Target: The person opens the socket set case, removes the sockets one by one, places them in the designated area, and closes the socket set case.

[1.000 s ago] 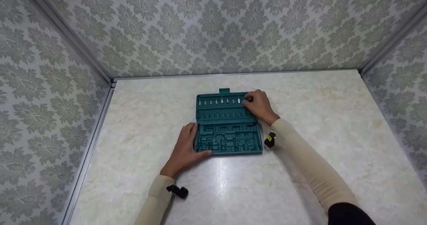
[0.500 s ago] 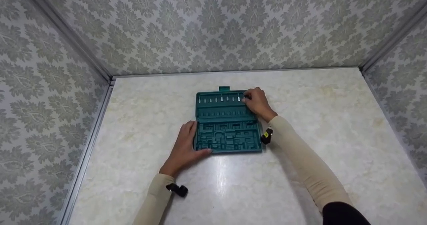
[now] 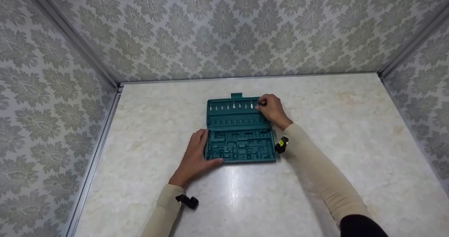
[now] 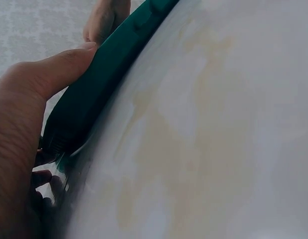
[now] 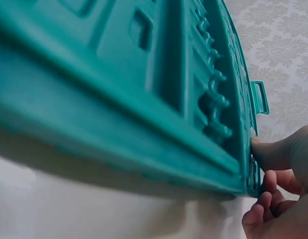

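A green plastic tool case [image 3: 242, 147] lies unfolded on the table, its lid part at the back with a row of small silver bits [image 3: 234, 106]. My left hand [image 3: 196, 156] grips the front left corner, thumb over the front rim and fingers along the side. In the left wrist view the thumb [image 4: 69, 67] presses on the case's edge. My right hand [image 3: 272, 110] is at the right end of the row, thumb and forefinger pinching a bit there, mostly hidden by the fingers. The right wrist view has its thumb [image 5: 273, 152] against the lid's inner side.
The case's front half has moulded recesses, and a latch [image 3: 236, 95] sticks out at the back of the lid. A pale marbled table [image 3: 140, 117] bears the case. Patterned walls [image 3: 224, 30] stand behind and on both sides. Each wrist carries a black camera [image 3: 187, 201].
My right forearm has shifted slightly to the left, while its fingers stay at the end of the row. My left hand and the case stay in place.
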Demonstrator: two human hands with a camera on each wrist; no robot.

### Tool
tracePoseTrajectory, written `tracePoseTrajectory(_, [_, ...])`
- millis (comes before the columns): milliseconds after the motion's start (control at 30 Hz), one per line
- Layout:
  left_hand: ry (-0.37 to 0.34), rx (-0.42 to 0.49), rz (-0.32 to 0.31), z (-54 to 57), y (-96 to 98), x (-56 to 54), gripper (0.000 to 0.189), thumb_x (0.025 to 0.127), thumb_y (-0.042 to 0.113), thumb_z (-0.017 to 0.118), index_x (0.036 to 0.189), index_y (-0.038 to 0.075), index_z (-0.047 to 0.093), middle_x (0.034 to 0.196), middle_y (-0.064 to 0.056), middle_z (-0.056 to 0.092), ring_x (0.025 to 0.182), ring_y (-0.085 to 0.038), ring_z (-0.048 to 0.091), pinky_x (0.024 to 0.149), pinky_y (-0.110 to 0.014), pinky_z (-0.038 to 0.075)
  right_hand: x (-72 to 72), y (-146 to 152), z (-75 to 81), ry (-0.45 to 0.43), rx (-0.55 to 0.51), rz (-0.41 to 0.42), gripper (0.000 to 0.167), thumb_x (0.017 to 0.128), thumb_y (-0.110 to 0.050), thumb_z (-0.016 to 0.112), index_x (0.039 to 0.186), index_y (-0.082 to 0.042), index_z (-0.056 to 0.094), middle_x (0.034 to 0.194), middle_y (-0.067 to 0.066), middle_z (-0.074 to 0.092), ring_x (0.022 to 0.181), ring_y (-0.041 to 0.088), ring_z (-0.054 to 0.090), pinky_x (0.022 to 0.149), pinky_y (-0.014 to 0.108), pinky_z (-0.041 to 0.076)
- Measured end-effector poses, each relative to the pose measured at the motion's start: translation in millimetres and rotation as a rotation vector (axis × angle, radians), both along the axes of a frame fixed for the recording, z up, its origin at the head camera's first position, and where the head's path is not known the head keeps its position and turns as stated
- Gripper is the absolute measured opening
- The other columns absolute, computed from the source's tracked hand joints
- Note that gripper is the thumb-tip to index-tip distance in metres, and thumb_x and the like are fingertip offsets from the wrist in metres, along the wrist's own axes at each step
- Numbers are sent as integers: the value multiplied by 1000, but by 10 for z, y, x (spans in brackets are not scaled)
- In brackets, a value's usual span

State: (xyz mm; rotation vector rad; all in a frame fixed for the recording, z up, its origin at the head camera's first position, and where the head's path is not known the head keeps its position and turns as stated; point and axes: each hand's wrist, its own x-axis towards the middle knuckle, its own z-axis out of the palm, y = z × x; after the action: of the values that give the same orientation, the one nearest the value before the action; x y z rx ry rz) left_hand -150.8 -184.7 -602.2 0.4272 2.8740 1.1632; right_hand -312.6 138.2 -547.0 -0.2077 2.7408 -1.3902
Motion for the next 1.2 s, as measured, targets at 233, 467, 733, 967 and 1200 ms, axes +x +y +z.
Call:
tracePoseTrajectory(233, [-3,16,-14,-14,25,2,130,84,67,87,177,9,17,180,-14,22,165,-30,21,132,-52,26,12,38,11,71,-32,-35,14,104,-1,72,114,7,78,110,22,71,97,31,63,91,49,53])
tracePoseTrajectory(467, [13,10,-16,-17,37,-6,129,84,68,86,177,8,19,179,-15,23,164,-30,23,131,-53,26,30,117,220,187,-127,-91,14,105,-4,72,115,5,76,113,20,73,104,31,65,93,43,52])
tracePoseTrajectory(733, [21,-2,-8,-8,36,-16,129,83,68,86,176,5,22,177,-15,27,160,-32,28,131,-54,28,218,464,243,205,-267,-143,20,106,-7,71,124,2,76,115,18,77,94,22,75,83,26,61])
tracePoseTrajectory(967, [8,-12,-4,6,16,-7,130,84,69,86,177,7,20,179,-14,24,161,-31,26,130,-53,29,401,752,4,158,-307,-293,28,103,-3,71,128,6,77,121,24,75,94,11,69,80,17,57])
tracePoseTrajectory(1200, [16,-16,3,-6,18,-12,130,83,70,86,177,8,21,178,-12,25,161,-31,26,130,-53,29,563,864,-170,144,-293,-427,25,100,-5,78,122,6,78,113,19,76,92,15,69,76,18,55])
